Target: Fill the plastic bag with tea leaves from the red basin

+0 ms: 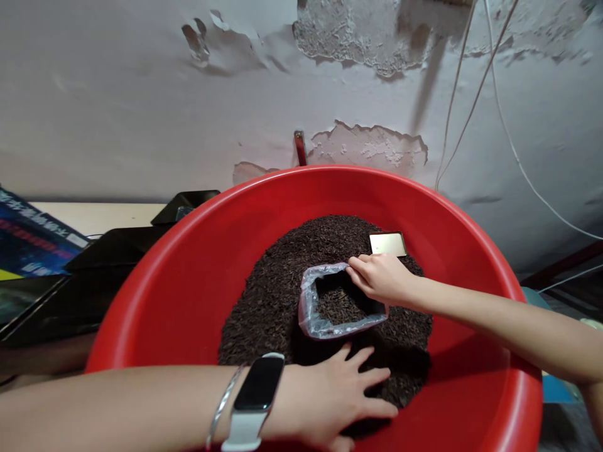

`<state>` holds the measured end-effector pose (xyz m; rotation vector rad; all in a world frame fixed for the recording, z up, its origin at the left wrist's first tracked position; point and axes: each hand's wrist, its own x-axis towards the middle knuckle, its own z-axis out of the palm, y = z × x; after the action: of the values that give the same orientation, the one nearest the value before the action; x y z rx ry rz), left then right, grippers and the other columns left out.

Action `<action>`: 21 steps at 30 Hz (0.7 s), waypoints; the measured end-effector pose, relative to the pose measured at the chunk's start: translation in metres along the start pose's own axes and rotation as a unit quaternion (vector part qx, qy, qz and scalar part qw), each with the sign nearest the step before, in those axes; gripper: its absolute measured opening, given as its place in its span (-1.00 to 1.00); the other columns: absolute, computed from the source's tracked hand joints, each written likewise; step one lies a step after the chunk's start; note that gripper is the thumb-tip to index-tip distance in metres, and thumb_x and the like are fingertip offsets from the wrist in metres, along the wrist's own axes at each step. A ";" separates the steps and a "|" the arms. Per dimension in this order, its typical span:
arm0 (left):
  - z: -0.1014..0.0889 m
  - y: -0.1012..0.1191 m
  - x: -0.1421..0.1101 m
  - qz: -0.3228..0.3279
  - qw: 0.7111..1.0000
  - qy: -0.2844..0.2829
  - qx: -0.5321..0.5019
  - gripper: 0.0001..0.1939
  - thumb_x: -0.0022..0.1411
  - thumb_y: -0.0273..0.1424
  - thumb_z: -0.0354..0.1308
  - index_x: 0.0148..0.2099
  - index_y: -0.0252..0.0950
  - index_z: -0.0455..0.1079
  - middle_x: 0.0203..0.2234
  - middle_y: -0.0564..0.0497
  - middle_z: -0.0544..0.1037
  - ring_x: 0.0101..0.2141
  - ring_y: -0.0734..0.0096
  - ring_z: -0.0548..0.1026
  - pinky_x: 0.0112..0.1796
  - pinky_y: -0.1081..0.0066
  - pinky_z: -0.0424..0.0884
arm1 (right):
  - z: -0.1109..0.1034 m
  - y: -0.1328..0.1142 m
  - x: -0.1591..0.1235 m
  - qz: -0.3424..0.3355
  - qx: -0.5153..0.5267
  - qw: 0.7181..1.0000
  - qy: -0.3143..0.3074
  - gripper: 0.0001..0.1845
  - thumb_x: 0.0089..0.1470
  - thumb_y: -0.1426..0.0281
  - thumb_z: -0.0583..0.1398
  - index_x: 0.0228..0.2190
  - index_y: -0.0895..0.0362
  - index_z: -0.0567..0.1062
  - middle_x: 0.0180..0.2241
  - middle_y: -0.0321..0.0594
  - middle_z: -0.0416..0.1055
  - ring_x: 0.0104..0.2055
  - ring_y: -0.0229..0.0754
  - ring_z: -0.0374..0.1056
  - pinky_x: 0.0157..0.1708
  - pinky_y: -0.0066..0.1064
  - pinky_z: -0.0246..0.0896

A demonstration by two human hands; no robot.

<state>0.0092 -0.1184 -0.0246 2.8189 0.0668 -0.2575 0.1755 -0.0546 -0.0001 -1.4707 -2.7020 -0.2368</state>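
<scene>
Peeling wall (pixel 141 113), red tub (pixel 188 276), dark shreds (pixel 264 314), right hand (pixel 384 279) pinching plastic-lined box (pixel 309 307), left hand (pixel 334 395) splayed over shreds.

At twelve o'clock, a small red post (pixel 300 149) stood before a peeling wall (pixel 264 103); pale cables (pixel 492 59) hung at two o'clock.

The left forearm (pixel 117 402) wears, toward seven o'clock, a silver bracelet (pixel 225 407) and a black-faced, pale-banded watch (pixel 259 384); the right forearm (pixel 499 323) is bare
</scene>
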 end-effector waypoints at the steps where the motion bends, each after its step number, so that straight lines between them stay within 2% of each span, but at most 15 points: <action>1: 0.010 -0.006 0.001 -0.010 1.000 -0.012 -0.001 -0.21 -0.05 -0.30 0.30 0.22 -0.05 0.09 0.22 -0.06 0.13 0.17 -0.22 0.05 0.00 -0.11 0.18 | 0.000 0.000 0.000 -0.001 -0.002 1.000 0.000 -0.61 0.26 0.30 -0.16 -0.30 0.19 0.39 -0.41 -0.17 0.42 -0.49 -0.28 0.26 -0.52 -0.38 -0.25; 4: 0.034 -0.022 0.005 -0.043 0.998 -0.042 -0.016 0.02 -0.23 -0.40 0.39 0.27 -0.02 0.00 0.28 -0.09 -0.04 0.21 -0.34 -0.13 0.01 -0.21 0.11 | -0.001 0.001 0.000 -0.003 -0.005 1.000 0.002 -0.61 0.26 0.30 -0.16 -0.30 0.19 0.39 -0.41 -0.18 0.42 -0.50 -0.28 0.25 -0.52 -0.38 -0.26; 8: 0.046 -0.033 0.009 -0.107 0.988 -0.104 -0.033 0.11 -0.32 -0.46 0.42 0.28 -0.10 -0.02 0.26 -0.28 -0.03 0.19 -0.32 -0.03 0.02 -0.18 0.11 | -0.001 0.001 0.000 -0.005 -0.001 1.000 0.000 -0.62 0.26 0.30 -0.15 -0.30 0.20 0.38 -0.41 -0.17 0.42 -0.49 -0.29 0.25 -0.52 -0.38 -0.26; 10: 0.043 -0.032 0.010 -0.114 0.985 -0.126 -0.036 0.07 -0.28 -0.46 0.41 0.28 -0.14 -0.01 0.22 -0.34 0.04 0.17 -0.32 0.05 0.00 -0.14 0.17 | 0.000 0.001 0.000 -0.008 0.002 1.000 0.004 -0.63 0.26 0.31 -0.15 -0.31 0.20 0.38 -0.41 -0.16 0.41 -0.50 -0.30 0.25 -0.52 -0.38 -0.25; 13: 0.033 -0.031 0.012 -0.092 0.983 -0.151 -0.050 -0.05 -0.20 -0.42 0.37 0.25 -0.24 0.05 0.17 -0.39 0.15 0.11 -0.29 0.19 -0.03 -0.03 0.27 | 0.001 0.001 0.000 -0.014 0.004 1.000 0.013 -0.62 0.26 0.31 -0.15 -0.32 0.20 0.38 -0.42 -0.16 0.41 -0.51 -0.30 0.25 -0.52 -0.38 -0.26; 17: 0.028 -0.032 0.014 -0.074 0.972 -0.202 -0.089 -0.11 -0.16 -0.34 0.35 0.22 -0.30 0.09 0.12 -0.42 0.21 0.04 -0.27 0.30 -0.09 0.05 0.34 | 0.002 0.001 -0.001 -0.011 0.002 1.000 0.017 -0.62 0.25 0.30 -0.15 -0.31 0.19 0.38 -0.43 -0.17 0.41 -0.52 -0.30 0.25 -0.53 -0.37 -0.27; 21: 0.035 -0.033 0.017 -0.055 0.974 -0.192 -0.109 -0.23 -0.12 -0.34 0.32 0.17 -0.30 0.20 0.05 -0.35 0.33 -0.09 -0.15 0.44 -0.23 0.17 0.40 | 0.002 0.001 -0.001 -0.009 0.004 1.000 0.012 -0.61 0.26 0.30 -0.15 -0.31 0.20 0.38 -0.43 -0.16 0.41 -0.52 -0.31 0.25 -0.53 -0.38 -0.24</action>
<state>0.0172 -0.0977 -0.0706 2.5029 0.1547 -0.7651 0.1765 -0.0544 -0.0019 -1.4327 -2.6949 -0.2423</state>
